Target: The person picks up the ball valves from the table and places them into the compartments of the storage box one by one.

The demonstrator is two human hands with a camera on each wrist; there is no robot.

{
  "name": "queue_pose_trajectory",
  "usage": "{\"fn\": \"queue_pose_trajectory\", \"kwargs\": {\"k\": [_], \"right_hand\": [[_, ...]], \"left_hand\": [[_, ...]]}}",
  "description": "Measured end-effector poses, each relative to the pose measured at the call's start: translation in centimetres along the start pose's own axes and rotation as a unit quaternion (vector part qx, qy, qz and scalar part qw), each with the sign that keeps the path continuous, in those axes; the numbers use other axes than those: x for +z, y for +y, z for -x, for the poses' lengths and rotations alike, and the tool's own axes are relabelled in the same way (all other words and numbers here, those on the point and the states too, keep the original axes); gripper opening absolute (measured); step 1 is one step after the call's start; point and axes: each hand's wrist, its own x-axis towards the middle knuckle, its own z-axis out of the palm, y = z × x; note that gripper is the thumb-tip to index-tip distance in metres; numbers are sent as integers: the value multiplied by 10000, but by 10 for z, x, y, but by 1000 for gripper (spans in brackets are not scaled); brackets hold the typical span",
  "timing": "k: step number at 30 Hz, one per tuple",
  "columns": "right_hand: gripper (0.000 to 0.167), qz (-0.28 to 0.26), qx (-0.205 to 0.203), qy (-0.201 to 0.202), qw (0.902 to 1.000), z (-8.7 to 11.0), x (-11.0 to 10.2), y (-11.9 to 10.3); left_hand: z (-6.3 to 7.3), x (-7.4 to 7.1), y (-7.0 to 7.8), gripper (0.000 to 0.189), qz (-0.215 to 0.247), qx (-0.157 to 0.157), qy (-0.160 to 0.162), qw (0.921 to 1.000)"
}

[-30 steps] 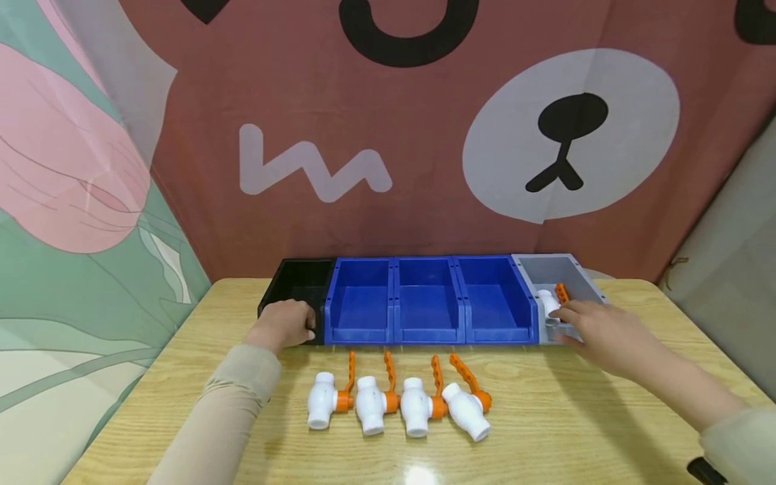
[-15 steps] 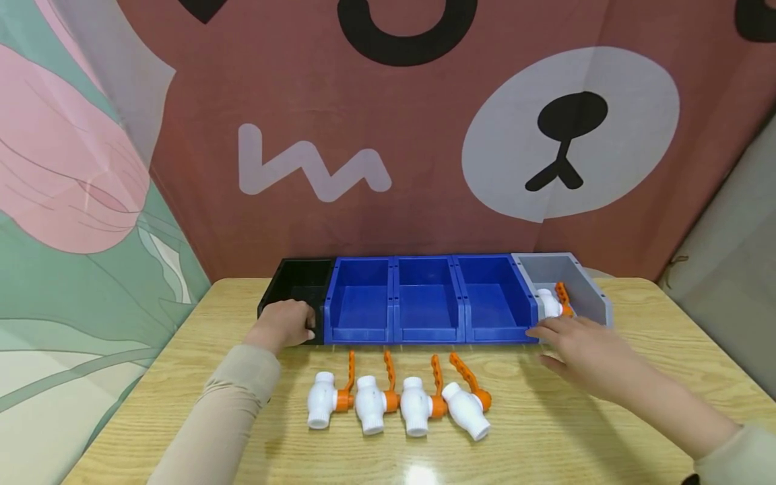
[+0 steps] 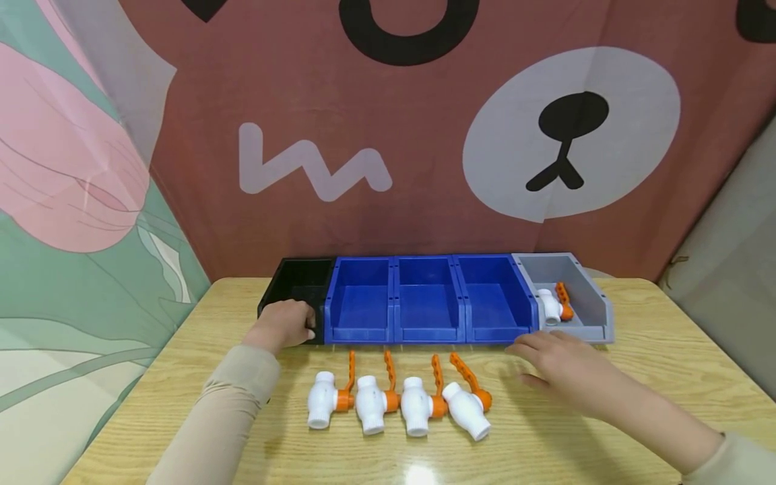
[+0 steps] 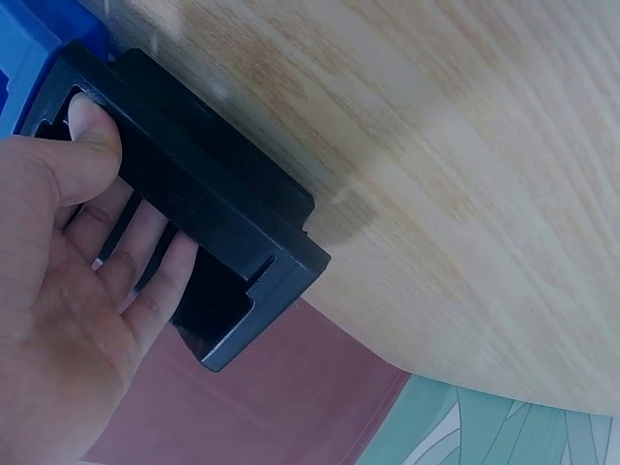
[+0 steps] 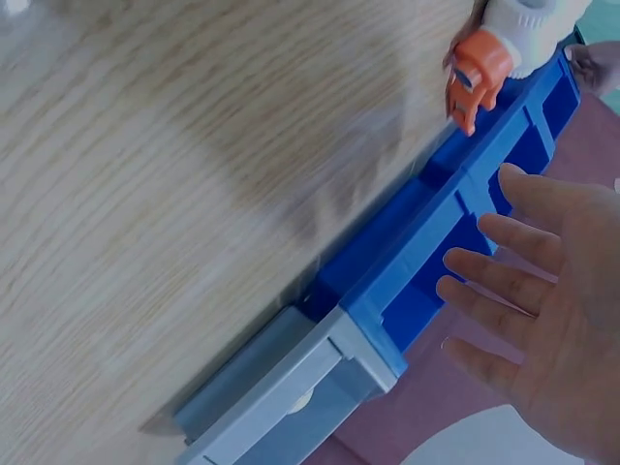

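My left hand (image 3: 281, 325) grips the front rim of the black bin (image 3: 306, 279) at the row's left end. In the left wrist view its thumb lies on the outside of the front wall and its fingers (image 4: 160, 276) reach inside. My right hand (image 3: 564, 369) hovers palm down in front of the grey bin (image 3: 594, 296), holding nothing, fingers spread in the right wrist view. Inside the grey bin lies a white ball valve (image 3: 550, 308) with an orange handle. The nearest loose ball valve (image 3: 467, 411) lies tilted on the table, left of the right hand.
Three blue bins (image 3: 364, 335) join the black and grey ones in one row along the table's back. Several white ball valves (image 3: 371, 406) with orange handles lie side by side on the wooden table (image 3: 521, 451). A printed cloth (image 3: 424, 202) hangs behind.
My right hand has drawn back out of the grey bin, toward me and to the left, leaving the ball valve lying inside. The left hand stays on the black bin.
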Motion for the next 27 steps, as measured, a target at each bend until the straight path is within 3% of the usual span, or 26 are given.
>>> {"fn": "queue_pose_trajectory", "kwargs": {"k": [16,23,27], "right_hand": [[38,-301,-493,94,9983,-6,1,-23],[39,-314,-739,347,9962,-9,3,-32],[39,-347,-750,206,9964,-10,2,-39]], "left_hand": [[1,0,1,8,-18,5,27,10000],[2,1,2,8,0,0,51,10000],[3,0,2,7,-7,20,76,10000]]}}
